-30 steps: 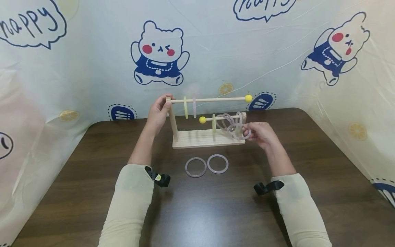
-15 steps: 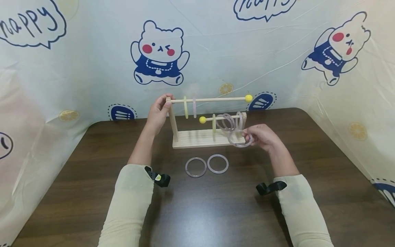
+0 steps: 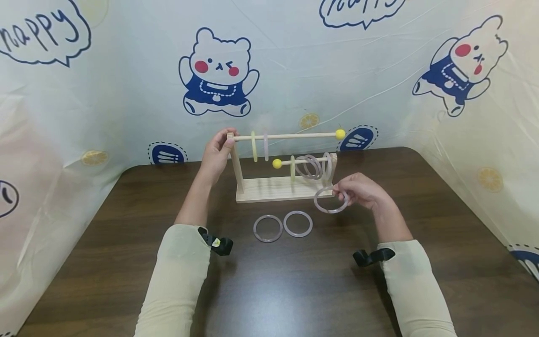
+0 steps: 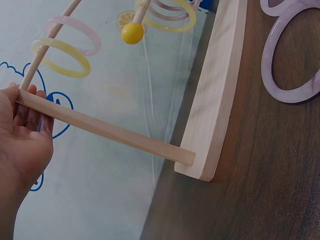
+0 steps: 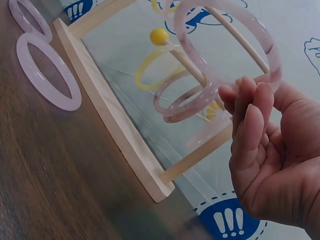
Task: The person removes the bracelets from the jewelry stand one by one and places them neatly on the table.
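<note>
Pink ring (image 3: 331, 200) pinched in right hand (image 3: 361, 191); left hand (image 3: 215, 153) grips wooden rack (image 3: 281, 188) post. Loose pinch risks dropping it onto desk (image 3: 294, 281).

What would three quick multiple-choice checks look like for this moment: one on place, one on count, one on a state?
1. Where is the left hand?
A. flat on the table
B. on the top of the rack's left post
C. on the two loose rings

2. How many rings lie flat on the table?
A. two
B. none
C. five

3. What is the state of the right hand?
A. open and idle
B. pressing on the rack's base
C. pinching a pink ring

Answers:
1 B, its fingers rest on the post end of the rack.
2 A, two rings lie side by side before the rack.
3 C, the pink ring hangs from its fingertips, off the rods.
</note>
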{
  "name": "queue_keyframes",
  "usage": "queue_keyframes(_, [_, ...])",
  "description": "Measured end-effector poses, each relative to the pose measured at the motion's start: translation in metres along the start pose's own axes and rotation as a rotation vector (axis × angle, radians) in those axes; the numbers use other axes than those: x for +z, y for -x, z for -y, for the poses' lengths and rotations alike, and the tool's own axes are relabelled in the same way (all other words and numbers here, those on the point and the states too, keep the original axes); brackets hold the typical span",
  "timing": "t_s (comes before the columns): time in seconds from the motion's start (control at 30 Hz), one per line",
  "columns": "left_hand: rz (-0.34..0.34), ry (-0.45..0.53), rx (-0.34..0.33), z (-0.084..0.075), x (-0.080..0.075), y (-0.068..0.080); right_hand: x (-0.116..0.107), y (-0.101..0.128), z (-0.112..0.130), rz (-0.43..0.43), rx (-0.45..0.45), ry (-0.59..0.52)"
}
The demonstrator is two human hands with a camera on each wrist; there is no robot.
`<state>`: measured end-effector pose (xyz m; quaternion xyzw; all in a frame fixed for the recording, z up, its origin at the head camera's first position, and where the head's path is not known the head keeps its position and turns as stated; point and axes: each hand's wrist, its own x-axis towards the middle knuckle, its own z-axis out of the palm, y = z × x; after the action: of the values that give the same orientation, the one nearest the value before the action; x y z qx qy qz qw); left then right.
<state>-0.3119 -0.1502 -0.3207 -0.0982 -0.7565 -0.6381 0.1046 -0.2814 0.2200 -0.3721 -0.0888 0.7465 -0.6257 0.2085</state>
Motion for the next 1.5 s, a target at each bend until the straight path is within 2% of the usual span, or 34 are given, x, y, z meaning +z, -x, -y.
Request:
queue_keyframes(0.4, [-0.005, 0.007, 0.005, 0.001, 0.000, -0.001, -0.008, -0.001, -0.005, 0.074, 0.054, 0.059])
queue_keyframes(0.9, [-0.006, 0.002, 0.015, 0.001, 0.000, -0.001, -0.009, -0.001, -0.010, 0.077, 0.139, 0.131])
queue_keyframes(1.5, [-0.004, 0.005, 0.005, 0.001, 0.000, -0.001, -0.009, -0.004, -0.020, 0.087, 0.170, 0.195])
